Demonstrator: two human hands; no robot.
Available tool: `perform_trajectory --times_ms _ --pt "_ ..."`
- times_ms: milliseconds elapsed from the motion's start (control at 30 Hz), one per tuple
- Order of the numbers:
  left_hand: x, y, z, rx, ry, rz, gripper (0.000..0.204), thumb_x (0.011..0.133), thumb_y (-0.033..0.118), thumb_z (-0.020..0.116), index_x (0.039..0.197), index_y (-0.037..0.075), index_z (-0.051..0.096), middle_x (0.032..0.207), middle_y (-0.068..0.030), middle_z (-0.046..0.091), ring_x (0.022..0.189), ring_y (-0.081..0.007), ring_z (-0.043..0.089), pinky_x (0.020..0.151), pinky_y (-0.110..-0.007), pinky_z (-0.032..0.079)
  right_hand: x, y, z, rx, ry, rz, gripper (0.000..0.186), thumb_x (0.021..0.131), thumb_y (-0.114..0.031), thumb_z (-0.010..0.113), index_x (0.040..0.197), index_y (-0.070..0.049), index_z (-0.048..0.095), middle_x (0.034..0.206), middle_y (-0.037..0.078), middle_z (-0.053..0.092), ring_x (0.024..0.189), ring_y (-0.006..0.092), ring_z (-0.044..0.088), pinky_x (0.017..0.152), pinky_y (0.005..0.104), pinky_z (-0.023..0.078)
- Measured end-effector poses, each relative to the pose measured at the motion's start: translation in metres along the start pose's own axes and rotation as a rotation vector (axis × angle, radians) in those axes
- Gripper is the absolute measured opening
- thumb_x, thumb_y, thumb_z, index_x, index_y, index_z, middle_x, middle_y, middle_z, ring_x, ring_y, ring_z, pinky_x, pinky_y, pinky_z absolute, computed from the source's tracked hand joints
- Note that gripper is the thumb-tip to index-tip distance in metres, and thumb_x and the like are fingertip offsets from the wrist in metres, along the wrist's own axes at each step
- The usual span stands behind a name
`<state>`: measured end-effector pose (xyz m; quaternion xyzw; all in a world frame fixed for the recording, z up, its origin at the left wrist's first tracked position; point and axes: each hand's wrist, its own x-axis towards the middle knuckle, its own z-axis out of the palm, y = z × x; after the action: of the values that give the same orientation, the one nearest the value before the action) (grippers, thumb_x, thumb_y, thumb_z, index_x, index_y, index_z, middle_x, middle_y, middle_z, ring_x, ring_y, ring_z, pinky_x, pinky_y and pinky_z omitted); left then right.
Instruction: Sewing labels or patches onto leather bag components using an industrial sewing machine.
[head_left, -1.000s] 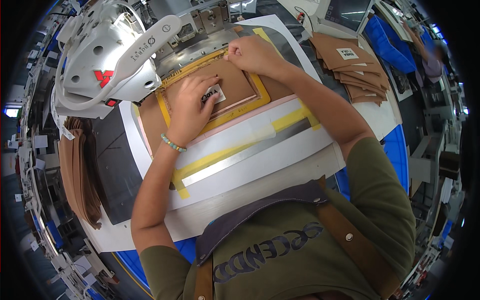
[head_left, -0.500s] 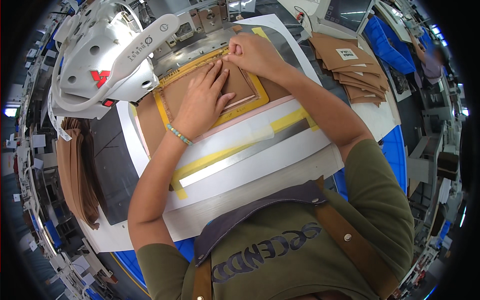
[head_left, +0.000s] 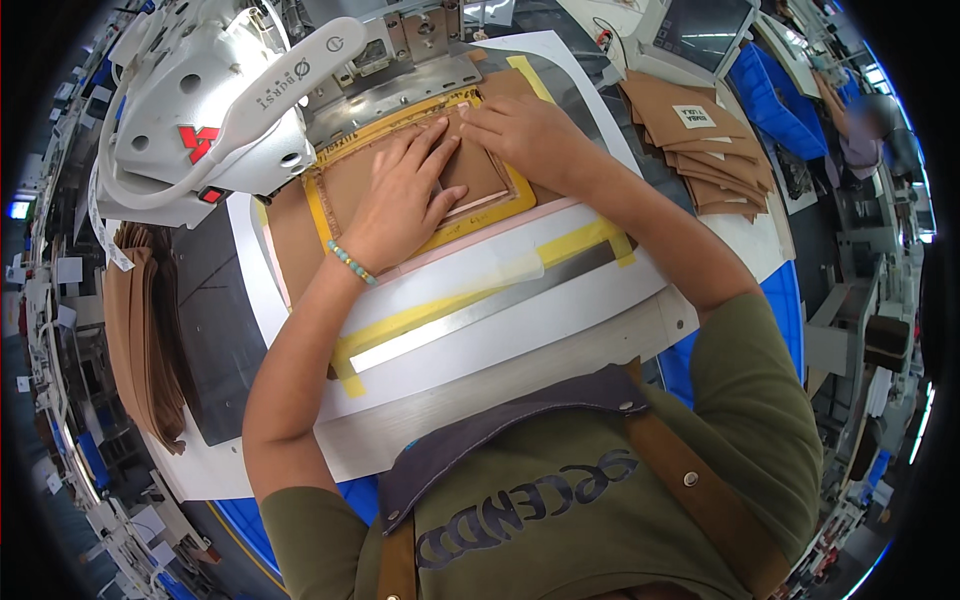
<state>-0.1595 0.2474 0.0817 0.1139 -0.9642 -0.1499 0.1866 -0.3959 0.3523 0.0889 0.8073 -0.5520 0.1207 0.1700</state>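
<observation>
On the white work table [head_left: 560, 330], under the arm of the white industrial sewing machine [head_left: 200, 110], 2 hands press a flat brown leather panel [head_left: 470, 175] down inside a yellow rectangular template frame [head_left: 420, 200]. Left hand [head_left: 405, 195] lies palm down, fingers spread wide across the panel, a beaded bracelet [head_left: 352, 263] at the wrist. Right hand [head_left: 525, 135] sits just beside it at the panel's far corner, fingers bent, tips touching the leather; neither hand grips anything. Stacked brown leather pieces [head_left: 705, 135] wait well off to the right, and more brown pieces [head_left: 140, 340] hang at the left.
</observation>
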Motion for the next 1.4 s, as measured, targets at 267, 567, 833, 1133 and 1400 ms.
perform_trajectory --times_ms 267,567,833,1133,1400 --pt "-0.014 0.001 -0.023 0.02 -0.048 -0.035 0.056 0.101 0.027 0.072 0.149 0.001 0.058 0.162 -0.0187 0.05 0.145 -0.041 0.048 0.121 -0.049 0.039 0.006 -0.001 -0.001 -0.061 0.084 -0.068 0.026 0.088 -0.012 0.07 0.112 -0.005 0.073 0.121 0.004 0.073 0.111 0.0211 0.068 0.092 0.0339 0.058" --pt "-0.057 0.008 -0.044 0.298 -0.039 -0.166 0.053 0.1 0.029 0.073 0.143 0.001 0.062 0.154 -0.0196 0.058 0.137 -0.0422 0.054 0.115 -0.05 0.045 0.012 -0.003 -0.009 0.016 -0.116 0.009 0.034 0.093 -0.007 0.065 0.126 -0.004 0.069 0.135 0.007 0.071 0.126 0.0241 0.062 0.102 0.0353 0.056" --pt "-0.056 0.008 -0.043 0.34 -0.041 -0.171 0.056 0.1 0.031 0.072 0.146 0.001 0.061 0.153 -0.0196 0.058 0.137 -0.0422 0.055 0.116 -0.05 0.045 0.017 0.004 -0.014 0.066 -0.139 -0.017 0.031 0.094 -0.007 0.064 0.124 -0.005 0.071 0.13 0.007 0.073 0.12 0.0251 0.064 0.1 0.0358 0.057" --pt "-0.057 0.007 -0.043 0.337 -0.032 -0.178 0.055 0.101 0.032 0.072 0.144 0.0 0.062 0.15 -0.0205 0.06 0.135 -0.0402 0.056 0.114 -0.049 0.046 0.025 0.003 -0.01 0.111 -0.12 -0.046 0.028 0.093 -0.005 0.064 0.12 -0.004 0.074 0.125 0.006 0.075 0.116 0.0239 0.065 0.097 0.0347 0.059" --pt "-0.057 0.008 -0.042 0.288 -0.024 -0.173 0.05 0.103 0.03 0.069 0.142 0.0 0.064 0.151 -0.02 0.059 0.138 -0.0397 0.055 0.113 -0.048 0.046 0.042 -0.012 -0.005 0.111 -0.098 -0.103 0.028 0.089 -0.004 0.068 0.116 -0.003 0.076 0.12 0.004 0.075 0.113 0.0229 0.067 0.095 0.0335 0.059"
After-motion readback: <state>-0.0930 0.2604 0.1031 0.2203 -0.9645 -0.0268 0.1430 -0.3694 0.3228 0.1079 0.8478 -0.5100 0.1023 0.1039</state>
